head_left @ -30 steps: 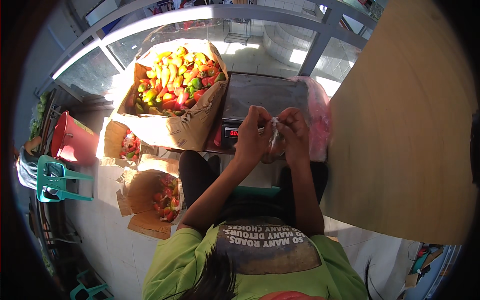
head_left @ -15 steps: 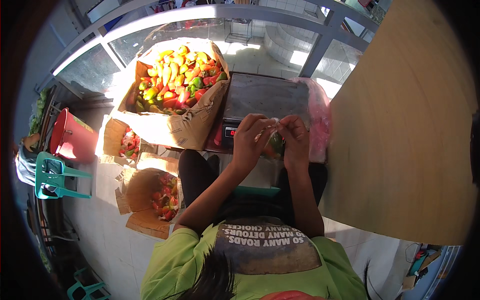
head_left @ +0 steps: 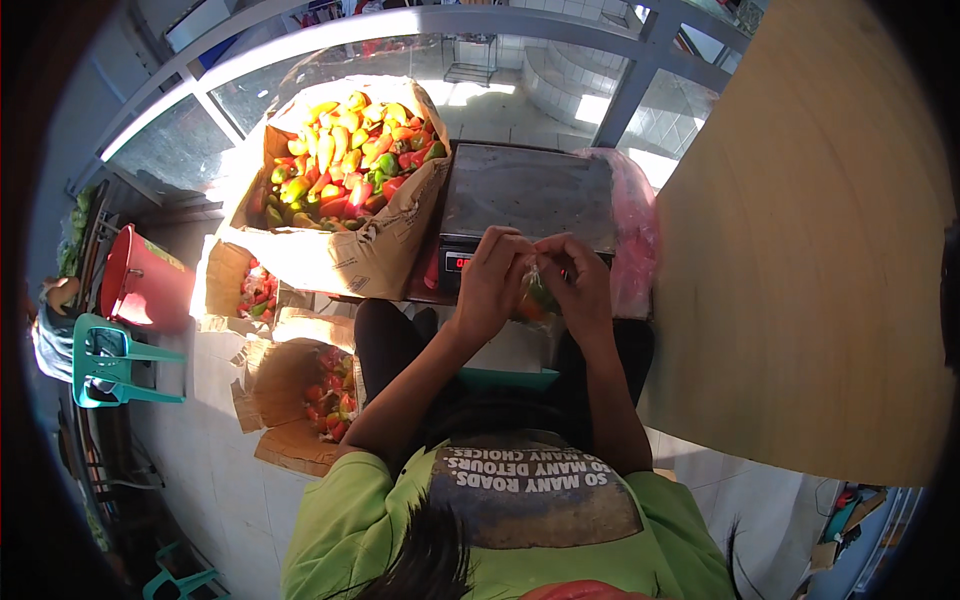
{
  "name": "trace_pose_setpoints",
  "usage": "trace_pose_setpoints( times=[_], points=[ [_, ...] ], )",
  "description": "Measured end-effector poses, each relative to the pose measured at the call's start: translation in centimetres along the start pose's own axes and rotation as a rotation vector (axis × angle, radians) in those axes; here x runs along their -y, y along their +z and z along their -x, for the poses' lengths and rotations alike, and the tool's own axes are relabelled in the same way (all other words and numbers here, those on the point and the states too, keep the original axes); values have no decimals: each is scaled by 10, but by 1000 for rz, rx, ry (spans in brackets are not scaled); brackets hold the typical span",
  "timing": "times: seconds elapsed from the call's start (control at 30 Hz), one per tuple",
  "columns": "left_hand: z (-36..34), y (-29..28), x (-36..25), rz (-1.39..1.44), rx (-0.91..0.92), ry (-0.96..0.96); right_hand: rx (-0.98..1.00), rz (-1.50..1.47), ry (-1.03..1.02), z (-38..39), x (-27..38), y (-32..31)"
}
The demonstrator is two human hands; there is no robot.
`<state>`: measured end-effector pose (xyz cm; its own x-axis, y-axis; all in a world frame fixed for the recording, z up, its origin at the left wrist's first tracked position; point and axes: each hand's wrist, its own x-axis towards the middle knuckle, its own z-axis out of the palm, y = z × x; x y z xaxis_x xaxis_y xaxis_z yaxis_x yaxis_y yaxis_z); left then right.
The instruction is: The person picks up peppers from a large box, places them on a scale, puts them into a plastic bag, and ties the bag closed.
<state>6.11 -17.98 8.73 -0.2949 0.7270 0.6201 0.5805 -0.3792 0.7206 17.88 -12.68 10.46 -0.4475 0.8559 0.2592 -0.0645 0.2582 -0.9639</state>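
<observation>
A small clear plastic bag of peppers point(head_left: 538, 295), red and green, hangs between my hands over my lap. My left hand point(head_left: 492, 280) pinches the gathered neck of the bag from one side. From the other side my right hand point(head_left: 580, 285) grips the same neck, its fingers bent close to the left ones. Just beyond my hands lies a flat-topped scale point(head_left: 530, 195) with a lit red display. The fingertips partly hide the twisted plastic.
Left of the scale, a large cardboard box point(head_left: 350, 262) is heaped with red, yellow and green peppers. Smaller open boxes point(head_left: 285, 445) with bagged peppers stand on the floor. Pink plastic bags point(head_left: 636, 230) lie right of the scale, near a big wooden panel point(head_left: 800, 260). A red bucket point(head_left: 150, 280) and green chair point(head_left: 105, 360) stand left.
Both hands have come closer together at the bag's neck, the right fingers curling over more. The bag has shifted slightly left, and the whole view has moved a little.
</observation>
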Motion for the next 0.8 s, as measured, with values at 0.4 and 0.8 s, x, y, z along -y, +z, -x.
trace_pose_setpoints(
  times=[0.4,0.8],
  points=[
    [-23,-20,4,49,295,-45,306,-180,250,-10,-15,-14],
    [15,-7,-12,-89,335,-156,145,-182,282,8,-19,-9]
  ],
)
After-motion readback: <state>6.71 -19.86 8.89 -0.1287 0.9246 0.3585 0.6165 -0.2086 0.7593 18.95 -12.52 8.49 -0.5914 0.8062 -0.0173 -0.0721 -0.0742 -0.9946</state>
